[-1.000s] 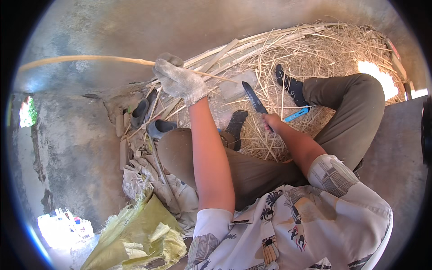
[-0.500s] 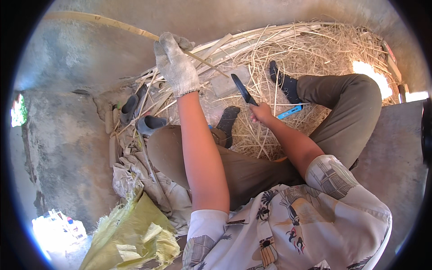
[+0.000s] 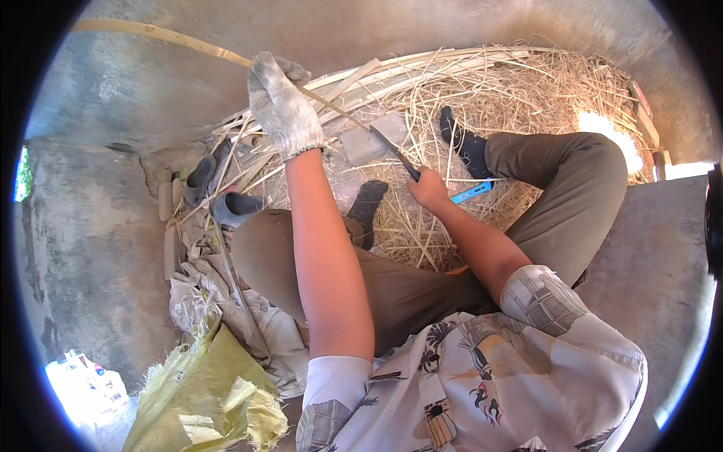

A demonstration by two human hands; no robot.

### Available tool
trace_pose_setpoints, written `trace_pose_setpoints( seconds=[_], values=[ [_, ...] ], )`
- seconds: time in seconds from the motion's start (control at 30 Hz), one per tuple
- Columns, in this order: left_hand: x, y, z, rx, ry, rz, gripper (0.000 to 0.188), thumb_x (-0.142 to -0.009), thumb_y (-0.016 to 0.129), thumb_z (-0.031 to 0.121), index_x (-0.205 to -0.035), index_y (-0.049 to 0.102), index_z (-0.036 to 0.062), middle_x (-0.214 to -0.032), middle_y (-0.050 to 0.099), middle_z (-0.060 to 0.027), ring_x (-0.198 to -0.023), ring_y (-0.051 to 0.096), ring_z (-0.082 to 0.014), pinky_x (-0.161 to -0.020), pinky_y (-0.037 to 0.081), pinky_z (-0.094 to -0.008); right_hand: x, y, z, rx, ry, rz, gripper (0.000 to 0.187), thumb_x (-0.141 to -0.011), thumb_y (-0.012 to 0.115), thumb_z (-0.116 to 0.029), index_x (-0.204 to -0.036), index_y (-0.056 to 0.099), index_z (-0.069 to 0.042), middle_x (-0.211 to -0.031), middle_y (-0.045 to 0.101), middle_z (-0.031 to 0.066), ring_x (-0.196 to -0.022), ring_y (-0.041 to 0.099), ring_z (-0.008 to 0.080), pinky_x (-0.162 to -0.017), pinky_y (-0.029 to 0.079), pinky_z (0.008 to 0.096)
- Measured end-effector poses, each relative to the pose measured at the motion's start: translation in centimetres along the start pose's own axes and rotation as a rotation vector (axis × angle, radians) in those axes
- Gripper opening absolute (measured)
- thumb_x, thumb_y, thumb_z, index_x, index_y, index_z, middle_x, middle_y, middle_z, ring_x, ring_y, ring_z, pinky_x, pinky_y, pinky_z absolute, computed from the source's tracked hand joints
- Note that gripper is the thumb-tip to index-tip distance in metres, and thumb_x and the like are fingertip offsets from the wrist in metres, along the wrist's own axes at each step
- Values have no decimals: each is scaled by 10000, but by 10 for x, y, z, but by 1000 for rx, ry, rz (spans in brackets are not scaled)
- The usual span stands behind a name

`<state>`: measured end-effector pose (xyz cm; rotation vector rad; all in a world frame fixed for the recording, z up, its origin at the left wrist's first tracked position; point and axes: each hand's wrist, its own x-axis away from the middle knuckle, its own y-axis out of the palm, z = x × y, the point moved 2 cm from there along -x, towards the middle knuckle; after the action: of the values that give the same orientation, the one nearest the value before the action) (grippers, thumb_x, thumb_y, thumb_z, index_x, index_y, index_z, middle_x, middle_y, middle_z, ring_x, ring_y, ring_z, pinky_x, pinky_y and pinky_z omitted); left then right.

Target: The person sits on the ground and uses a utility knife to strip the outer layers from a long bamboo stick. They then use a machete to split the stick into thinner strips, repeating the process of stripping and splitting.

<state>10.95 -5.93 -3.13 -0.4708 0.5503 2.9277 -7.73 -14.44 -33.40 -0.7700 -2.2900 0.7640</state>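
Note:
My left hand [image 3: 285, 109], in a pale knitted work glove, is closed around a long thin bamboo strip [image 3: 188, 40]. One part of the strip bows away to the far left; its short tail slopes down to the right of the glove. Bare, my right hand [image 3: 428, 188] grips a knife with a dark blade [image 3: 389, 145]. The blade points up and left, its tip at the strip's tail end; whether they touch I cannot tell. The fingers hide most of the knife's handle.
Shavings and loose strips [image 3: 520, 98] cover the floor around my dark-socked feet. A blue perforated piece [image 3: 472, 192] lies right of my right hand. Grey shoes [image 3: 235, 205] stand left of my knee, and a yellow-green woven sack [image 3: 203, 392] sits lower left. Concrete walls [image 3: 98, 248] enclose the spot.
The knife has turned so its blade shows narrower, and its tip has come to the strip's tail. My left hand keeps its hold on the strip. The whole view has shifted slightly.

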Motion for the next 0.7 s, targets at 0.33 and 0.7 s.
trace_pose_setpoints(
  seconds=[0.33,0.7],
  values=[
    [-7,-8,9,-146,61,170,363,-1009,543,354,-935,556,-1,-800,593,-78,-738,592,-173,-729,519,-327,-8,-44,0,601,22,-186,270,-860,621,-122,-1112,713,-91,-1158,699,113,-1109,661,298,-838,523,455],
    [-8,-43,104,409,72,379,367,-1007,479,462,-1088,565,115,-777,513,-57,-721,535,-186,-682,494,-313,6,-28,76,921,-12,-364,331,-874,647,-257,-1180,726,-158,-1308,657,91,-1225,610,310,-1003,460,512]
  ],
)
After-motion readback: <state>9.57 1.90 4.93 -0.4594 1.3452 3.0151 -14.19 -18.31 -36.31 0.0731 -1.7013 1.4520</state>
